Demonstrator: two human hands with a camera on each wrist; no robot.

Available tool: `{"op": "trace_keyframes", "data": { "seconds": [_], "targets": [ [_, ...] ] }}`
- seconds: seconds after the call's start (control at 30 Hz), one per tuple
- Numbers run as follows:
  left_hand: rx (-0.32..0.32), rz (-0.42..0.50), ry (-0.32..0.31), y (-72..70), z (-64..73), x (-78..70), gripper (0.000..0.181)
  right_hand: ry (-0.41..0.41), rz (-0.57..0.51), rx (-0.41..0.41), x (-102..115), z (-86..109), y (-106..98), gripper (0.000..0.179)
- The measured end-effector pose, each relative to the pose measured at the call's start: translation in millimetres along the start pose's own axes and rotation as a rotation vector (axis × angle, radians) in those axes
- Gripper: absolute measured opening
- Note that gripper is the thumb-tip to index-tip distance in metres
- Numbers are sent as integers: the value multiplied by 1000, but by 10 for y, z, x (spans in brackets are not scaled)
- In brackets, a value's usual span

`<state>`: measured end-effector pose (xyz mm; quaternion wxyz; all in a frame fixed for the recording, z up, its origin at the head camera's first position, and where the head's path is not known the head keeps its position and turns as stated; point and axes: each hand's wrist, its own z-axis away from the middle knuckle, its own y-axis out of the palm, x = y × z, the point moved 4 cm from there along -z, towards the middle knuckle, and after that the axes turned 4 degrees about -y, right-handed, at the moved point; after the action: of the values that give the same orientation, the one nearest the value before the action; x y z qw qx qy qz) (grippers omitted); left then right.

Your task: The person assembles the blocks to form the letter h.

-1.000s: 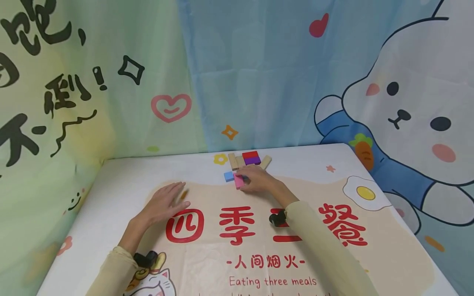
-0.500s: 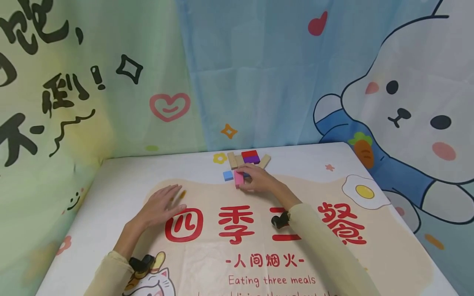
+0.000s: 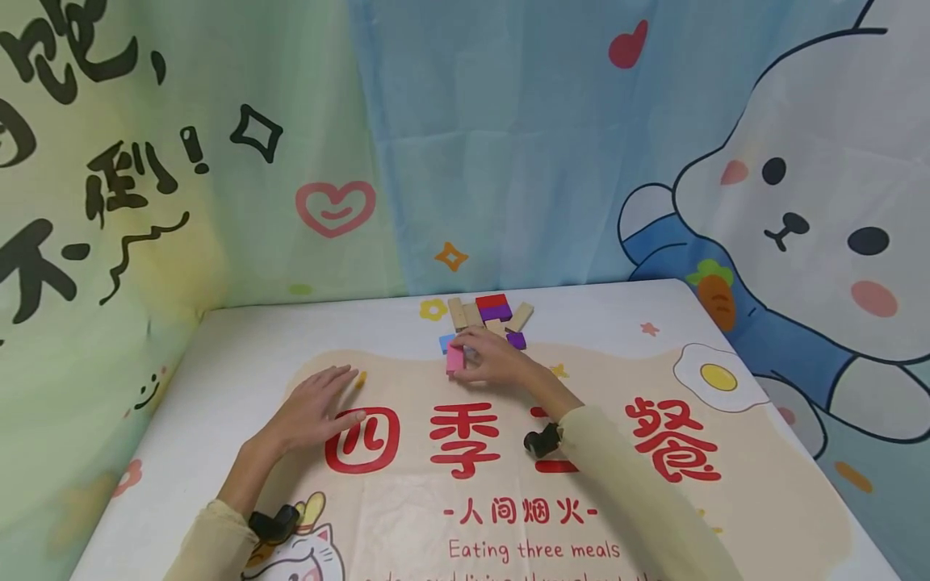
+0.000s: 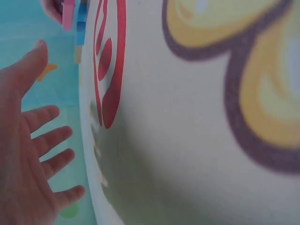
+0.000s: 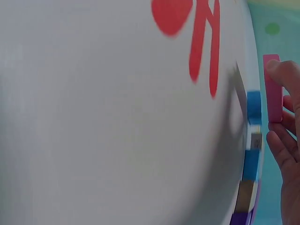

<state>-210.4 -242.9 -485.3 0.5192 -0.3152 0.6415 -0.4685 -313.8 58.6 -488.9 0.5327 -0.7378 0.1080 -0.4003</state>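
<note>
Pinching the pink rectangular block (image 3: 454,360) near its ends (likely for steady control), the right hand (image 3: 497,357) holds it just beside the light-blue block (image 3: 445,344); the left hand (image 3: 312,408) is spread and empty, seemingly to leave room.

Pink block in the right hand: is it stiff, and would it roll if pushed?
The pink block is probably stiff: its edges look straight in the right hand. Flat sides suggest sliding, not rolling. Narrow, it might tip if stood on end.
</note>
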Motion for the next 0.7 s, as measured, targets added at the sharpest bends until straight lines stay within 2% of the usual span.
{"op": "trace_keyframes", "data": {
  "seconds": [0.2,0.47,0.7],
  "targets": [
    [-8,-12,11,-25,68,-30,80,-48,-7,37,180,-62,126,56],
    [31,-18,-4,-43,162,-73,80,-75,-41,87,466,-151,287,60],
    [45,-30,1,-67,240,-99,77,-132,-27,124,817,-171,418,58]
  ]
}}
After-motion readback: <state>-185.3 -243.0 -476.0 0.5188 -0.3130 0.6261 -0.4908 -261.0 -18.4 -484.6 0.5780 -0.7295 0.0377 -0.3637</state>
